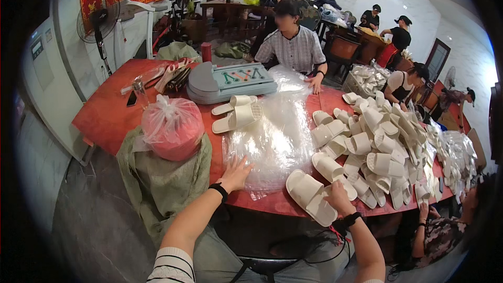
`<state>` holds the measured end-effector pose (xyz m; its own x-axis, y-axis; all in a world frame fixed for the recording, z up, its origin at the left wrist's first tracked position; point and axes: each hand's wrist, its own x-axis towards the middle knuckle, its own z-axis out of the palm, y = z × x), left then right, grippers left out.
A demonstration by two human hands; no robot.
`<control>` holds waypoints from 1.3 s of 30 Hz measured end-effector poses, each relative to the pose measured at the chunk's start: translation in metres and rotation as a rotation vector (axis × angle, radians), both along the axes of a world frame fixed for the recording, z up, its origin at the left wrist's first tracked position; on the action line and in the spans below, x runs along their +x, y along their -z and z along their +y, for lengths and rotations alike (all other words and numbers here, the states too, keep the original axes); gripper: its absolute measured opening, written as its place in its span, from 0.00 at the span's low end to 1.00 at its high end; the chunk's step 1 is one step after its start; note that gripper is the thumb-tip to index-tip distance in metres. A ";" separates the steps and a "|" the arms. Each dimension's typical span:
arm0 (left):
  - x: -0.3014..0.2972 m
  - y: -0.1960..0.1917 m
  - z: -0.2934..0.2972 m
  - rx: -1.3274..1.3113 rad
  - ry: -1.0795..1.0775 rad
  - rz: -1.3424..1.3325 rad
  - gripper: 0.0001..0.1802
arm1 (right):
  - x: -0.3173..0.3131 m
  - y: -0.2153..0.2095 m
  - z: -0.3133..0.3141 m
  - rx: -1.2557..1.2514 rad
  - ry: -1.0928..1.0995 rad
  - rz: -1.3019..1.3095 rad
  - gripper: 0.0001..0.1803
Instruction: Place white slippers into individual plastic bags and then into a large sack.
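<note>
My left hand point(235, 173) lies flat with fingers spread on the near left edge of a stack of clear plastic bags point(275, 136) on the red table point(105, 112). My right hand point(338, 196) grips a pair of white slippers point(310, 195) lying side by side near the table's front edge. A big heap of white slippers point(380, 147) spreads to the right of it. Another white pair point(237, 114) rests at the far end of the bag stack.
A pink bundle in a clear bag point(172, 128) sits on a green sack point(162, 178) at my left. A grey machine point(225, 81) stands at the table's far side, with a person point(293, 47) behind it. Other people work at right and in the back.
</note>
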<state>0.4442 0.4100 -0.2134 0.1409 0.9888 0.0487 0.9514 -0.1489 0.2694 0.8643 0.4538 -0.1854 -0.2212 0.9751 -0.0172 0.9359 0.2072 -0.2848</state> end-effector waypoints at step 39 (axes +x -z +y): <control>-0.070 -0.036 -0.131 -0.355 -0.688 -0.060 0.61 | -0.209 -0.058 0.079 0.113 -0.411 -0.138 0.42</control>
<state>0.3747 0.2785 -0.1778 -0.5036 0.8104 -0.2994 0.7805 0.5754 0.2446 0.6549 0.5325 -0.1272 -0.5939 0.8040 0.0282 0.7969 0.5928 -0.1168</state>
